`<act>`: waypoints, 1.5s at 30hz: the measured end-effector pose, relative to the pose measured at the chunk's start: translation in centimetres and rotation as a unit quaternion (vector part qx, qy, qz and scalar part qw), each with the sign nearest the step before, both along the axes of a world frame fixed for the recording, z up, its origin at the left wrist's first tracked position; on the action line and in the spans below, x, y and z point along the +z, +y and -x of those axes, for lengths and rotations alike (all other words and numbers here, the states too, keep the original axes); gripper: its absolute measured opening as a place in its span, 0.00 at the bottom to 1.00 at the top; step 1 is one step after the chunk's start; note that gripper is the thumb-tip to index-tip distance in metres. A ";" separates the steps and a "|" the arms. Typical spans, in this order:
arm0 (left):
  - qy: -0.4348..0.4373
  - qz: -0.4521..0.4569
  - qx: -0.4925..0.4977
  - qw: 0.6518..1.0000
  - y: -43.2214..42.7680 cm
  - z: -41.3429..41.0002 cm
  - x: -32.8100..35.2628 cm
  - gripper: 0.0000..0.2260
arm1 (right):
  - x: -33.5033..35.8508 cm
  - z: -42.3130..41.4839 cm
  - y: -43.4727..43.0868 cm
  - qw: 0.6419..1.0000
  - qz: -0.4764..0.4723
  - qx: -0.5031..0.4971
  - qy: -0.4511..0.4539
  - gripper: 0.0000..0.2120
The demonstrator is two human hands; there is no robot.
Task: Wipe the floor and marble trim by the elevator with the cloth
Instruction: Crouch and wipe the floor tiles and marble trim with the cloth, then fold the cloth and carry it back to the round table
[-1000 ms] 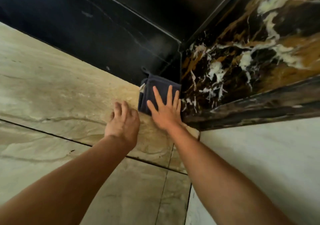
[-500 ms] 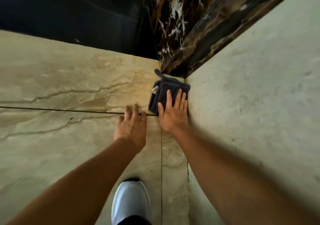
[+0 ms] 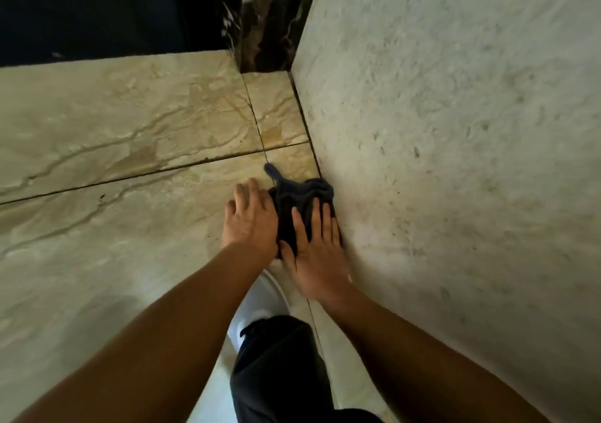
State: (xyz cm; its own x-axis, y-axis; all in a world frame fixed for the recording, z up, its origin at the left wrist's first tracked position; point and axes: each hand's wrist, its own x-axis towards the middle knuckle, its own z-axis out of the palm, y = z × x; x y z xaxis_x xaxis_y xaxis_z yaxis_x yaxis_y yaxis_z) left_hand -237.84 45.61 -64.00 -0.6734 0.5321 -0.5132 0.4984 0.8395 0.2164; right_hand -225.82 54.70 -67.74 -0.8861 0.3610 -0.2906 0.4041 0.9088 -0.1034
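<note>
A dark navy cloth [image 3: 300,196] lies bunched on the beige stone floor [image 3: 130,123], against the base of the pale wall [image 3: 455,162]. My right hand [image 3: 317,253] presses flat on the cloth's near part, fingers spread. Beside it, my left hand [image 3: 250,222] rests on the floor with bent fingers, touching the cloth's left edge. The dark brown marble trim [image 3: 260,29] with white veins stands at the top, well beyond the cloth.
A black glossy panel [image 3: 97,9] fills the top left behind the floor's edge. Dark grout lines cross the tiles near the cloth. My white shoe [image 3: 260,305] and black trouser leg [image 3: 279,374] are just behind my hands.
The cloth and my right hand have slid back from the marble trim corner along the wall base toward me. My left hand moved in against the cloth. My view tilted downward.
</note>
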 end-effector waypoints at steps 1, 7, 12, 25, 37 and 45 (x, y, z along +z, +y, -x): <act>0.003 -0.006 -0.007 1.000 -0.1 -0.5 0.1 0.38 | 0.2 -0.8 -0.3 1.000 0.003 -0.005 -0.003 0.33; -0.059 -0.106 0.157 0.980 0.1 -1.8 1.1 0.18 | 1.1 -0.8 -0.8 0.997 0.060 -0.050 0.007 0.34; -0.123 -0.142 0.289 0.939 0.7 -2.4 1.2 0.21 | 2.2 1.0 -1.9 0.968 0.119 -0.204 0.080 0.32; -0.324 -0.148 0.502 0.788 1.4 2.0 1.4 0.18 | 4.8 8.1 0.9 0.824 0.367 -0.408 0.139 0.20; -0.511 -0.388 0.609 0.466 -5.0 7.0 18.1 0.11 | 22.5 15.1 0.2 0.601 0.608 -0.497 -0.151 0.23; -0.464 -0.414 0.605 0.497 -13.6 6.3 37.6 0.16 | 42.6 14.2 -7.1 0.676 0.585 -0.446 -0.046 0.13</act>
State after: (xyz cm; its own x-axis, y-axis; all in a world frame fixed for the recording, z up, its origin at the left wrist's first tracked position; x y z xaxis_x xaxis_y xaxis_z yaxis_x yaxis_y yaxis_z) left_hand -244.16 31.97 -26.44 -0.4347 0.3128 -0.8445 -0.9005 -0.1661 0.4020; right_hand -240.01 47.61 -25.09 -0.4258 0.2159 -0.8787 0.7908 -0.3830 -0.4773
